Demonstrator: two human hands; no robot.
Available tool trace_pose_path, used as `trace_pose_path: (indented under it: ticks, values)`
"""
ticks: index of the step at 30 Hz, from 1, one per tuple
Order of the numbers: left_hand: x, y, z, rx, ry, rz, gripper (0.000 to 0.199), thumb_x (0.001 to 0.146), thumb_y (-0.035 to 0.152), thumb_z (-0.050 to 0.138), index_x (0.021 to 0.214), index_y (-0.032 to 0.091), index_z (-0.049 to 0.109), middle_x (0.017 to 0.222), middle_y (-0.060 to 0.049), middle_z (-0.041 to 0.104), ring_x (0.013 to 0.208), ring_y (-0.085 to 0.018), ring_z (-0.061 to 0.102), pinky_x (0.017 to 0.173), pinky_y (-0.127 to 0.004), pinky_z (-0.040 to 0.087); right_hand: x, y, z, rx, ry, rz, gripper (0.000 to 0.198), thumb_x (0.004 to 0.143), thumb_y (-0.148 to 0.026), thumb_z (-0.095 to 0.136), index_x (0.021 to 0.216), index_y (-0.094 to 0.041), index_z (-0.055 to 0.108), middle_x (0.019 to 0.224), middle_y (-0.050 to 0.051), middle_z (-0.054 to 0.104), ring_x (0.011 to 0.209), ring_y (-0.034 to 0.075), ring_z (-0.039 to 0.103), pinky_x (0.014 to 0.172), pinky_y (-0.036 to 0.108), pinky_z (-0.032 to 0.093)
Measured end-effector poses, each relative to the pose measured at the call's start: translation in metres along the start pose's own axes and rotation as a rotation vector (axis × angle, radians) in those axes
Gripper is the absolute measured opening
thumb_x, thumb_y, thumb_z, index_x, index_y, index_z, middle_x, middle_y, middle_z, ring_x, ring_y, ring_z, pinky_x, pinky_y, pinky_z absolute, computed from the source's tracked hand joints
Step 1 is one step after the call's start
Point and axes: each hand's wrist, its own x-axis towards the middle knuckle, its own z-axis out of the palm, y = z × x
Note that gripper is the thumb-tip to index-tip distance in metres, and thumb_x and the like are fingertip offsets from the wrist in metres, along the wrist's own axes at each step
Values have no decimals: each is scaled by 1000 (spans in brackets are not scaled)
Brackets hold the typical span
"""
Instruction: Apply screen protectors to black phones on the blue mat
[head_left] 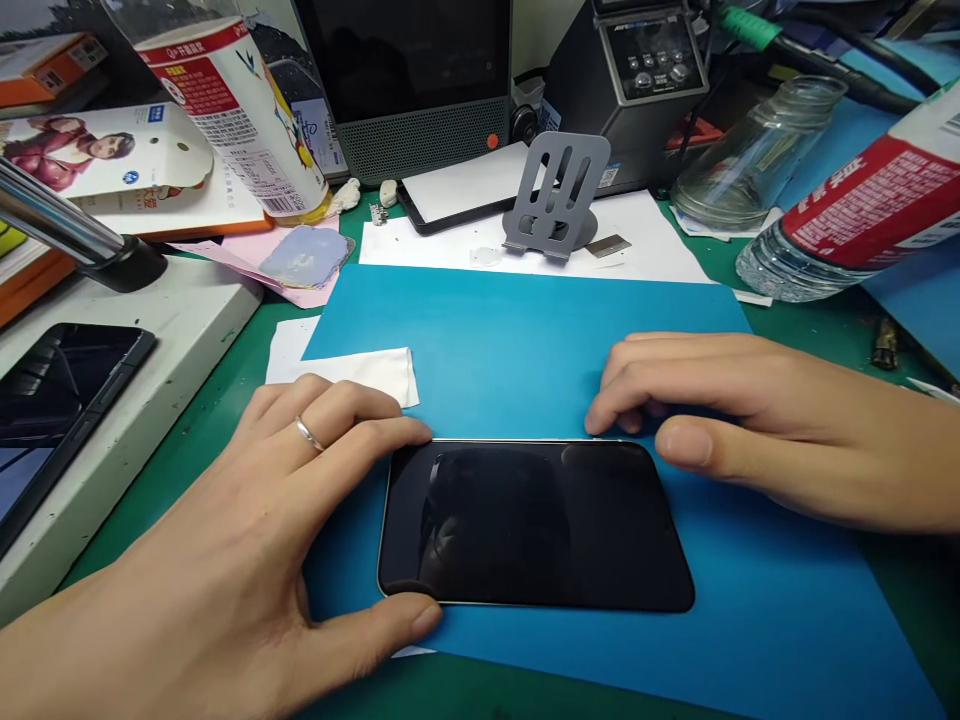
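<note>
A smartphone [525,530] with a dark, glossy screen lies flat and lengthwise on a blue mat [510,320]. My left hand [300,500], with a silver ring [308,434], grips its left end: the index fingertip is on the far edge and the thumb on the near edge. At the phone's far right corner is my right hand [750,425]. Its index fingertip is at the far edge, the thumb is held apart beside the corner, and the other fingers are loosely curled and partly hidden. Beyond my left fingers lies a white cloth or tissue [375,372].
Behind the mat stand a grey phone stand [556,195] and a screen device [412,90]. At right are a glass jar [757,160] and a tilted water bottle [862,200]. A label-wrapped bottle [232,110] leans at left. Another phone [67,400] rests on a white ledge [172,400].
</note>
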Motion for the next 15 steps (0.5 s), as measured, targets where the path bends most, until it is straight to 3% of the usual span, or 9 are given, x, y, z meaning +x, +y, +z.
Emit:
trace_pose_path:
  ticks: [15]
  values:
    - [0, 3, 10, -38, 105, -14, 53, 77, 55, 71, 124, 34, 57, 119, -4, 61, 114, -34, 53, 91, -48, 48, 0, -3, 1, -55, -3, 12, 20, 93, -38, 61, 91, -23, 73, 90, 6, 71, 79, 20, 63, 65, 30, 44]
